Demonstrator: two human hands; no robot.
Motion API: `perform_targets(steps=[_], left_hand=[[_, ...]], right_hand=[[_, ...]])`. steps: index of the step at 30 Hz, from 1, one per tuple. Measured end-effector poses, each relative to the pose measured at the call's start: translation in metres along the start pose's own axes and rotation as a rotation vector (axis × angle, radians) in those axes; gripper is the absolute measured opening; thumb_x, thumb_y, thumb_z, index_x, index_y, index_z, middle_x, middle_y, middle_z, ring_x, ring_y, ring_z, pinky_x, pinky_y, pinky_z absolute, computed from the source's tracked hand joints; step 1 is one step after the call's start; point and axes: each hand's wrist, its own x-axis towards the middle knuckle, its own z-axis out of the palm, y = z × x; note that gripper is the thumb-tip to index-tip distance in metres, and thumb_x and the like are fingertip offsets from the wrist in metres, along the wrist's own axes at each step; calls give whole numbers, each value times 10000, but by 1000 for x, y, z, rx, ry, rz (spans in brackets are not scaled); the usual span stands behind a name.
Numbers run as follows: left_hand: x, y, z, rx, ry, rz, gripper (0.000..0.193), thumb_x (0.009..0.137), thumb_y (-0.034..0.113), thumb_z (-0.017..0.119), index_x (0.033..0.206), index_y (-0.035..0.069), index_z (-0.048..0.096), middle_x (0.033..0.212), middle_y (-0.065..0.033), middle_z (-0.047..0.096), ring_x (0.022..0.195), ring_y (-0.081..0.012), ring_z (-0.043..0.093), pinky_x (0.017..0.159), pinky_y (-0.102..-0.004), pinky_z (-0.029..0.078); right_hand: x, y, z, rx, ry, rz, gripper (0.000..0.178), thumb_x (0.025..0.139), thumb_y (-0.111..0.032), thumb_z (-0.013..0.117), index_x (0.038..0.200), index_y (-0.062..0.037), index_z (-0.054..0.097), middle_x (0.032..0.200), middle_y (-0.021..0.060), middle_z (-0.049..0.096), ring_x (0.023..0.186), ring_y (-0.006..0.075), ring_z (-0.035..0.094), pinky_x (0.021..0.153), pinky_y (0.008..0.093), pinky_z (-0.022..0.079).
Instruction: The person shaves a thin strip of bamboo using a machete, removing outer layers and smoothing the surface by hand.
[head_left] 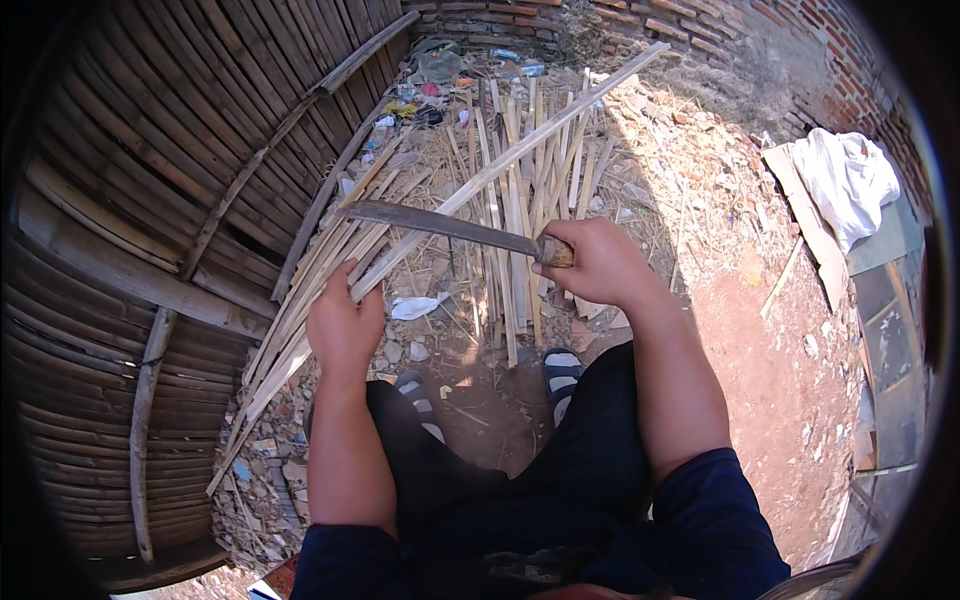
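In my right hand is the wooden handle of a machete. Its dark, slightly curved blade reaches left, crossing over a long pale bamboo strip. My left hand is closed around the near end of that strip, below the blade. From there the strip slants up and away to the far right. Beside my left hand, a bundle of bamboo strips lies along the left wall. Several more bamboo strips are spread on the ground ahead, pointing away from my feet.
A bamboo slat wall rises close on the left, and a brick wall stands at the back. White cloth hangs over boards at the right. Rubble and litter cover the far ground. My sandalled feet are just ahead.
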Motion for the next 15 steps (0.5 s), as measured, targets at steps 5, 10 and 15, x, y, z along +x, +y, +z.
perform_targets(steps=[5, 10, 15], left_hand=[[1, -6, -2, -9, 39, 79, 469, 842, 282, 762, 1268, 85, 751, 760, -175, 738, 728, -374, 739, 694, -460, 571], [3, -9, -9, 38, 53, 41, 460, 853, 267, 760, 1276, 89, 747, 778, -182, 738, 741, -377, 735, 708, -456, 566], [1, -2, -11, 8, 44, 6, 444, 869, 250, 760, 1281, 90, 738, 885, -208, 766, 856, -385, 754, 784, -442, 569]], right_hand=[[1, -4, -1, 35, -6, -39, 357, 840, -338, 849, 1038, -68, 724, 798, 197, 679, 789, 408, 685, 718, 480, 528], [-1, 55, -17, 283, 195, 277, 396, 859, -349, 844, 1057, -26, 728, 862, 183, 720, 831, 355, 709, 785, 460, 538], [-4, 48, -14, 265, 212, 210, 366, 878, -339, 830, 1045, -30, 725, 869, 191, 726, 843, 368, 714, 779, 474, 541]])
